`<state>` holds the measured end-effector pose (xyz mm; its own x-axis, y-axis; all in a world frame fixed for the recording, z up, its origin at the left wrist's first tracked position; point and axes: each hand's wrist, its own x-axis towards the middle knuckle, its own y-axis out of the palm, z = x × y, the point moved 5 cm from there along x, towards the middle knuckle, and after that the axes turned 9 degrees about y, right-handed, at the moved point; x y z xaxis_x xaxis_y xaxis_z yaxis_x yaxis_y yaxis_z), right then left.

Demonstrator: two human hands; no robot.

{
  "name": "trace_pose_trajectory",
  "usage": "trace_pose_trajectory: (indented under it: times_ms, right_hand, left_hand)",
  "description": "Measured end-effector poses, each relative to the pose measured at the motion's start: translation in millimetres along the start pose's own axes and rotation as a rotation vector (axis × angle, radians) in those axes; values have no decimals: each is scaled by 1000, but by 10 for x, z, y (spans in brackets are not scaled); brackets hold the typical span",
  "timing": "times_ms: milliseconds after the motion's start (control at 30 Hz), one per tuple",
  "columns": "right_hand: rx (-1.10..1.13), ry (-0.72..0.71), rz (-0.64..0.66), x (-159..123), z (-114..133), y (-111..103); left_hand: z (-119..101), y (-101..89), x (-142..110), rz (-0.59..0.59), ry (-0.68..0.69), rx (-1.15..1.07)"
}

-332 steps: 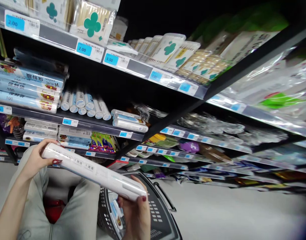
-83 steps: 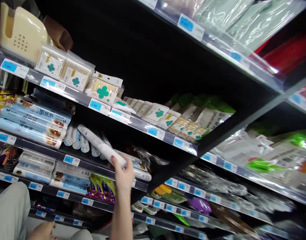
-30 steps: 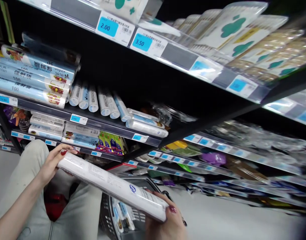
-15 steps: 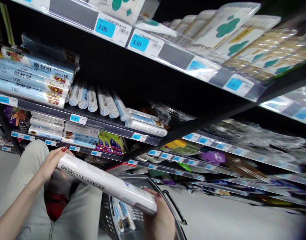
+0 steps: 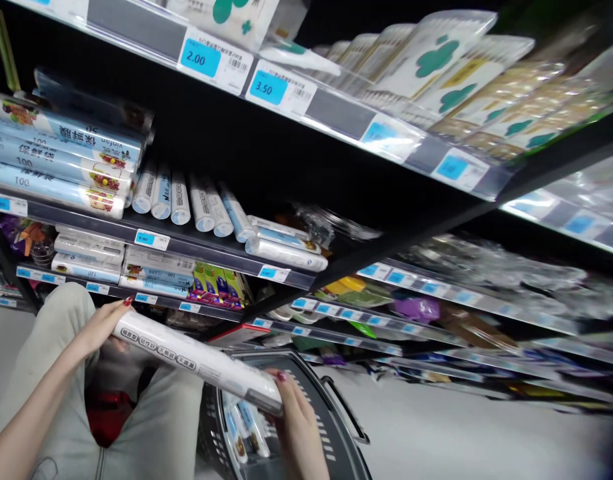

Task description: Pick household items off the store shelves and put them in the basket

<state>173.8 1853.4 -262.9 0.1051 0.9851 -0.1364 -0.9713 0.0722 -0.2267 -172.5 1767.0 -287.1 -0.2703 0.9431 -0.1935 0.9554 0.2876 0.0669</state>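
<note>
Over the lap and out past the right knee: 1 white roll [image 5: 196,360], held by its 2 ends, touching nothing but the hands as far as can be seen. Long axis slants in view, from upper left near the left knee down to lower right, where its end stands above the near side of the dark basket [image 5: 336,413]. Right hand [image 5: 299,420] is the nearer of the 2 to that basket; left hand [image 5: 96,330] is over the lap, well apart from it. Left grip: fingers closed around the roll's end, 1 red-nailed tip on top, another digit showing below (cannot tell which is the thumb), spread no wider than the roll is thick. Right grip: red-nailed tip laid over the other end, remaining fingers passing under or behind, out of sight; roll pinched there too, firmness unclear. Printed strip of dark-edged labels faces up toward the wearer. Basket sits on the floor beside the right leg [image 5: 166,407], black handle [image 5: 346,410] folded out to its right; inside, at least 2 blue-and-white rolls [image 5: 247,427] lie side by side. Ahead, a row of slim rolls [image 5: 203,210] points end-outward on the shelf, 9.90 on the price tag [image 5: 153,239] near them; larger blue rolls [image 5: 61,160] are stacked crosswise to their left.
</note>
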Motion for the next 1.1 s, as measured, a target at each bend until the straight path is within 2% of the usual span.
trace_pose_trajectory:
  times_ms: [100,200,333,433,500,567,633,700,767,833,900,1000,1100]
  right_hand:
    - [203,7,40,-6,47,-113]
    - [291,-134,29,-43,95,-300]
    - [209,-300,40,-108,187,-455]
    - [131,-293,104,-126,267,-448]
    - [95,-246,105,-140,301,-505]
    - [47,-166,9,-174,291,-703]
    - [-38,-44,-169,-237,215,-1025]
    - [-200,88,-354,-301,78,-1344]
    - [-424,153,-487,-294,-101,-1515]
    - [-636,134,-569,-174,-333,-1467]
    - [-755,103,-635,32,-632,-1250]
    - [-785,142,-702,358,-1110,-823]
    - [-704,152,-735,520,-1351,-467]
  left_hand:
    - [-157,-42,14,-44,186,-48]
    - [-200,-86,21,-42,284,-122]
    - [-198,-177,-11,-14,391,-255]
    - [-212,-203,-39,-6,435,-275]
    - [-204,-139,-27,33,426,-253]
    - [-136,-9,19,131,374,-194]
    - [41,115,99,224,270,-44]
    - [306,158,204,252,166,132]
    - [603,132,322,235,98,266]
    - [894,88,432,232,55,356]
    - [1144,43,522,237,24,444]
    - [1402,14,595,270,-1,554]
    - [1537,15,589,279,1,643]
